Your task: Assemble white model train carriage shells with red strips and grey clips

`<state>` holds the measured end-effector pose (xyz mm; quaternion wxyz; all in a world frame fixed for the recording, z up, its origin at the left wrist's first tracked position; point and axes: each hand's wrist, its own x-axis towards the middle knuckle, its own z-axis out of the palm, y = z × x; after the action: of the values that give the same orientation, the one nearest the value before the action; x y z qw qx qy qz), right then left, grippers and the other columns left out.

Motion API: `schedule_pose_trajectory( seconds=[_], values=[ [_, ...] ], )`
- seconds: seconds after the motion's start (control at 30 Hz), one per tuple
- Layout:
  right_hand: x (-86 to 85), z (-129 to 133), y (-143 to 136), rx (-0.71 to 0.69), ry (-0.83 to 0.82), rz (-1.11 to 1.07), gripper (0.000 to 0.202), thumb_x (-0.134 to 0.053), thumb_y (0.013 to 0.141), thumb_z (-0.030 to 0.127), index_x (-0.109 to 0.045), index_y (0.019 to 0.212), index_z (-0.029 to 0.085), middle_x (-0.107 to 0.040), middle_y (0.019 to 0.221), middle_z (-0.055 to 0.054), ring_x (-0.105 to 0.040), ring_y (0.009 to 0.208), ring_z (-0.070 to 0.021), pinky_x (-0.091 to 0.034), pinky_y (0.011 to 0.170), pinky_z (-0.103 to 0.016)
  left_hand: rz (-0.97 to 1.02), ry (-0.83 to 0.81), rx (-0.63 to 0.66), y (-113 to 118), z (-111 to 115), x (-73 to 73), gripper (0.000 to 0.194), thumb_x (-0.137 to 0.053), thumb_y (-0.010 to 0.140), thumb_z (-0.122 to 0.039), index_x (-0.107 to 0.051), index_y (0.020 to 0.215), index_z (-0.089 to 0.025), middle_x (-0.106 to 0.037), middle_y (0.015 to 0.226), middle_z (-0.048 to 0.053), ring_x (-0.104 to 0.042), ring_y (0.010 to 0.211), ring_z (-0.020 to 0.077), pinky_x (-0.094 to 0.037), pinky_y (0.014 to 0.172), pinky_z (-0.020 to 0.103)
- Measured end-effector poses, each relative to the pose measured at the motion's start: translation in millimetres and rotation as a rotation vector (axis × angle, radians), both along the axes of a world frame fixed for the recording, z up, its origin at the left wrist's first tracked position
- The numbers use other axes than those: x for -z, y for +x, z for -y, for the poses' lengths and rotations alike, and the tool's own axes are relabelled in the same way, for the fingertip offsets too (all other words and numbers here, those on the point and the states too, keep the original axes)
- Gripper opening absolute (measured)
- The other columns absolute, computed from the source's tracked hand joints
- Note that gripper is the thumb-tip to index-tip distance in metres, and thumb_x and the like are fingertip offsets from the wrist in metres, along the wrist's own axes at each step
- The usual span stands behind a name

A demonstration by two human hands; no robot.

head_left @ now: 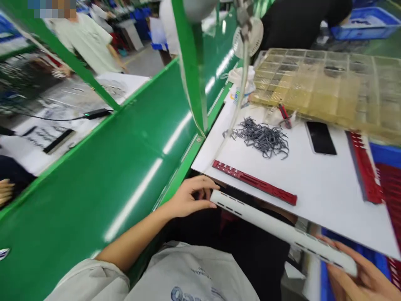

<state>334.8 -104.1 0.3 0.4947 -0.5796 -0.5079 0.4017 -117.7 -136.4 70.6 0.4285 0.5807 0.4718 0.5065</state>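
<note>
Holding a long white strip (pixel 282 228) by both ends, the person keeps it just below the near edge of the white table (pixel 313 188), slanting from about 10 o'clock down to 4 o'clock across the lap. The left hand (pixel 188 198) pinches the upper end, thumb under and fingers curled over the top, so it is clenched on the strip. The right hand (pixel 360 271), at 4 o'clock in the view, cradles the lower end from beneath with fingers wrapped around it. Slots run along the strip's upper face.

On the table, a red strip (pixel 253 182) lies near the edge, roughly parallel to the white one and just beyond it. At 12 o'clock from it sits a pile of grey clips (pixel 261 137), with a phone (pixel 320 138) to the right and a yellowish tray (pixel 328 88) at the far side. More red strips (pixel 365 167) lie at 3 o'clock. A green conveyor (pixel 109 167) runs along the left.

To handle this well, my judgement is that both ends should stay level and supported so the thin strip neither bows nor twists, and that it should clear the table edge without knocking the red strip.
</note>
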Motion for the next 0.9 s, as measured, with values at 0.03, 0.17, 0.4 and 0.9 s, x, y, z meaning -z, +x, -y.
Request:
schedule_pose_trajectory(
  seconds=[0.03, 0.17, 0.4, 0.9],
  values=[
    [-7.0, -5, -6, 0.003, 0.014, -0.034, 0.049, -0.106, 0.057, 0.037, -0.089, 0.102, 0.028, -0.088, 0.101, -0.011, -0.085, 0.09, -0.0354, -0.076, 0.069, -0.041, 0.001, -0.021, -0.032, -2, -2, 0.1, 0.041, -0.1, 0.084, -0.034, -0.084, 0.121, -0.022, -0.079, 0.112, 0.009, -0.06, 0.065, 0.0078, -0.049, 0.056, 0.02],
    [-13.6, -25, -17, -0.011, 0.122, -0.095, 0.052, -0.108, 0.057, 0.03, -0.09, 0.105, 0.022, -0.088, 0.104, -0.008, -0.085, 0.096, -0.0235, -0.072, 0.089, -0.025, 0.027, -0.092, -0.093, -6, -11, 2.3, 0.049, -0.101, 0.082, -0.03, -0.079, 0.124, -0.021, -0.082, 0.096, 0.004, -0.053, 0.052, 0.0056, -0.041, 0.05, 0.021],
    [-14.1, -30, -19, -0.083, 0.129, -0.089, 0.055, -0.108, 0.062, 0.026, -0.088, 0.112, 0.02, -0.087, 0.109, -0.01, -0.083, 0.099, -0.0214, -0.071, 0.079, -0.023, -0.13, -0.001, -0.094, -9, -19, -1.3, 0.036, -0.098, 0.086, -0.037, -0.083, 0.112, -0.02, -0.08, 0.096, 0.005, -0.054, 0.052, 0.0064, -0.04, 0.05, 0.024],
    [-59.8, -67, -75, 0.074, 0.198, -0.508, 0.037, -0.074, 0.099, 0.067, -0.084, 0.115, 0.035, -0.079, 0.128, -0.003, -0.079, 0.104, -0.0232, -0.07, 0.089, -0.038, -0.413, 0.18, 0.657, 23, -2, -36.8, 0.065, -0.085, 0.096, -0.044, -0.059, 0.152, -0.024, -0.08, 0.113, 0.007, -0.076, 0.093, 0.0223, -0.058, 0.08, 0.031]
  ],
)
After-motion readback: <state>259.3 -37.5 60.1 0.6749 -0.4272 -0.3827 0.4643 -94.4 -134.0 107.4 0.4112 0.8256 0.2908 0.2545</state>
